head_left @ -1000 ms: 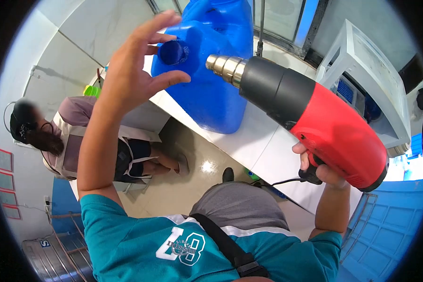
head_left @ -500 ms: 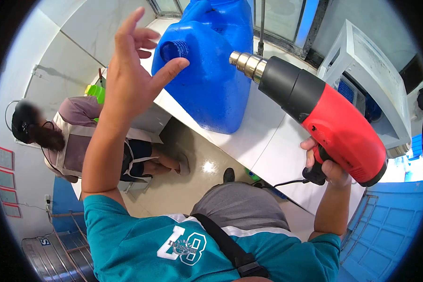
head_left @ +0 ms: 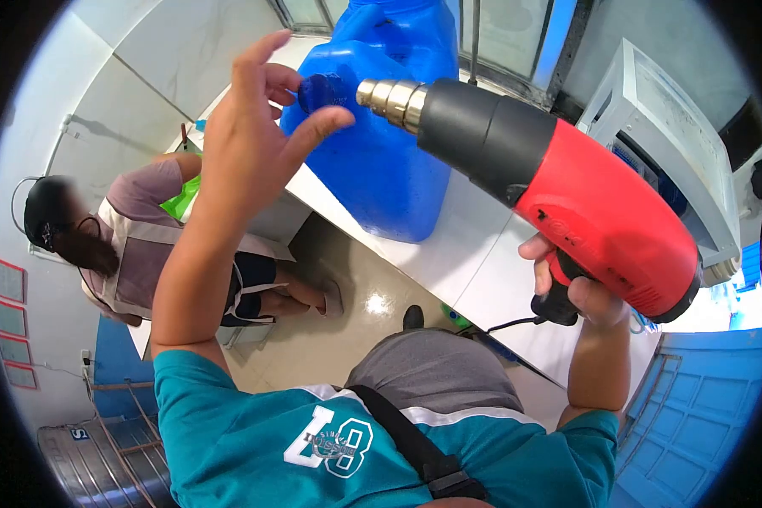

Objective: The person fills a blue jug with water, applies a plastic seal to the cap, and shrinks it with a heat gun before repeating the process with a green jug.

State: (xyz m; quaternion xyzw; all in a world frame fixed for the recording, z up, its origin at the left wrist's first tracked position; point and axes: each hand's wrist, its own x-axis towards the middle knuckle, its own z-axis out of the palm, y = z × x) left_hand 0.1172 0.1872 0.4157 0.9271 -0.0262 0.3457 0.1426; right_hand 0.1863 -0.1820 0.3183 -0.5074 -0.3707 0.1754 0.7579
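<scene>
So the left hand (head_left: 250,140) has its fingers (head_left: 281,76) and thumb spread apart in an open C around the near side of the blue neck (head_left: 322,93). Can't tell if the skin actually touches it. Compared with half a second ago, the fingers are curled in closer instead of the index sticking way up.

Right hand (head_left: 580,288) has its fingers closed around the handle of the red and black heat gun (head_left: 584,203). That's swung over too: the metal nozzle (head_left: 389,103) was well off to the right, and now its tip sits just beside the neck in this view.

The blue jug (head_left: 394,182) hasn't really budged, standing upright by the near edge of the white bench (head_left: 483,241). Black cord (head_left: 516,323) runs to that same edge. White cabinet (head_left: 681,140) is toward the bench's right end. Off left, a co-worker (head_left: 144,220) now has a forearm raised, with a green item (head_left: 182,201) beside it.
</scene>
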